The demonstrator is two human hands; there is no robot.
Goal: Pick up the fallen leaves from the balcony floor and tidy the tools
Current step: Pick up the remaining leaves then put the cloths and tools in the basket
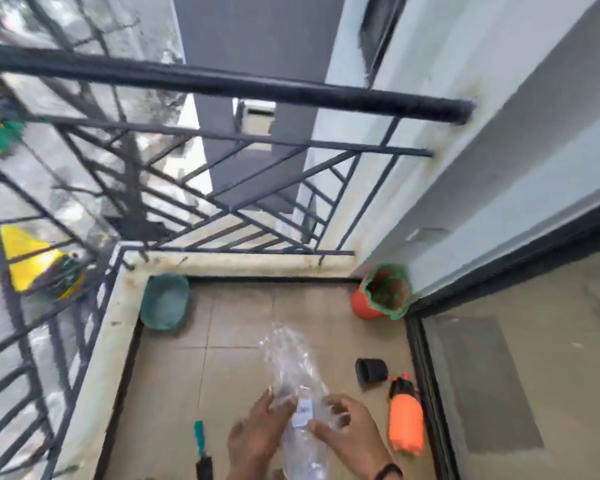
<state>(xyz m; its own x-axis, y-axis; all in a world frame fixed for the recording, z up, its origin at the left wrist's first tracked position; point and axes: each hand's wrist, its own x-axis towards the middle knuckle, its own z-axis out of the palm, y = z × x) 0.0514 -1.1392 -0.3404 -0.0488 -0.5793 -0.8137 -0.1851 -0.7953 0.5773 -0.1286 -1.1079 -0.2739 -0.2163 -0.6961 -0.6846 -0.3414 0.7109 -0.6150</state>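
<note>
A clear plastic bag (291, 362) with a small white label is held up over the tiled balcony floor (243, 306). My left hand (257, 434) grips its left side and my right hand (347, 431) pinches its right edge near the label. On the floor to the left lies a garden trowel (201, 448) with a teal handle and dark blade. An orange spray bottle (405, 424) lies at the right, next to a small black pot (371, 370) tipped on its side. I see no leaves on the floor in this blurred view.
A green tub (165, 303) sits in the far left corner. An orange pot (381, 292) with a green liner stands in the far right corner. A black metal railing (222, 84) bounds the balcony, with yellow planters (18, 261) hanging outside. A glass sliding door (520, 358) closes the right side.
</note>
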